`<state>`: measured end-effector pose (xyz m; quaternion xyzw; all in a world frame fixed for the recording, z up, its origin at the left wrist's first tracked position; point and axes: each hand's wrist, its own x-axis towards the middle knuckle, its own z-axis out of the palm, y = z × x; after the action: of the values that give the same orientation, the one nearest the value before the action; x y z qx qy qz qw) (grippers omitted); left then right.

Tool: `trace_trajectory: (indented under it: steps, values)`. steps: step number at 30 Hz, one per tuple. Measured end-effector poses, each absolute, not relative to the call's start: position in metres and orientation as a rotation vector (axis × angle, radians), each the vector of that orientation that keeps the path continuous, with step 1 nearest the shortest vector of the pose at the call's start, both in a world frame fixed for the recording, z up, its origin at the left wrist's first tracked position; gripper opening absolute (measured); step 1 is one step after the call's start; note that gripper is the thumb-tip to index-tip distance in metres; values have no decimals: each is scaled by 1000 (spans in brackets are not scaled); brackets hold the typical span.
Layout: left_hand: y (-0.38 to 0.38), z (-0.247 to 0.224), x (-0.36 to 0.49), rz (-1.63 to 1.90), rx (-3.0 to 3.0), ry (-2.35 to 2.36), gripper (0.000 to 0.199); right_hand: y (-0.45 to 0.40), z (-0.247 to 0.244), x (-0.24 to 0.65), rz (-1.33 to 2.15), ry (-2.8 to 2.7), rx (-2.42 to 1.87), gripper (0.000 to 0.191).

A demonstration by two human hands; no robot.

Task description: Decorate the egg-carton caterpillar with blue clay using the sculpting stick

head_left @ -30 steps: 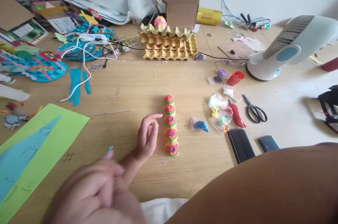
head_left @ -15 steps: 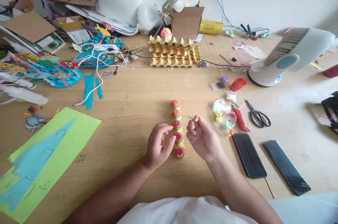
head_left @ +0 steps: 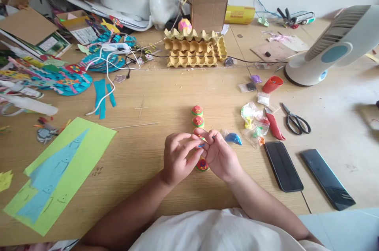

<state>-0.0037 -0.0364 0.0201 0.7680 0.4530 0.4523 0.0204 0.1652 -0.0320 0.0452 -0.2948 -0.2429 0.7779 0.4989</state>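
A row of egg-carton cups [head_left: 197, 121], painted red above with green rims, stands on the table and is partly hidden by my hands. My left hand [head_left: 181, 158] is over the row's left side, its thumb and fingertips close around a small blue strip [head_left: 201, 145]. Palm turned up, my right hand [head_left: 220, 154] has its fingers under and beside that strip, and its thumb and index finger pinch a thin stick. Just beyond my right hand lies a blue lump of clay [head_left: 233, 138].
Bags of coloured clay [head_left: 248, 115], scissors [head_left: 297, 121] and two phones [head_left: 283, 166] [head_left: 327, 178] lie right. A white fan [head_left: 318, 59] stands behind them. Egg cartons [head_left: 192, 47] are at the back; green paper [head_left: 97, 134] lies left.
My hands have come together over the row, and my right hand has turned palm up. The blue lump, hidden before, now shows. The view has shifted slightly.
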Motion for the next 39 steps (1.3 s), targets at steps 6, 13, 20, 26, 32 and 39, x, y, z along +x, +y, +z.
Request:
trace_trajectory:
  steps: [6,13,20,26,32,39]
  values:
    - [-34,24,-7,1362,2407,1406,19,-35,43,164,1851,-682,-659,23]
    - [-33,26,-10,1498,2142,1355,8,-31,36,173,1444,-1024,-916,21]
    - [-33,31,-10,1559,2171,1176,17,-32,32,178,1508,-1285,-939,24]
    - [-33,32,-8,1547,2223,1141,25,-32,30,178,1519,-1260,-929,21]
    - [-31,31,-8,1528,2177,1099,28,-32,27,179,1474,-1243,-908,17]
    - [-31,29,-9,1496,2152,1096,21,-31,25,179,1437,-1318,-886,17]
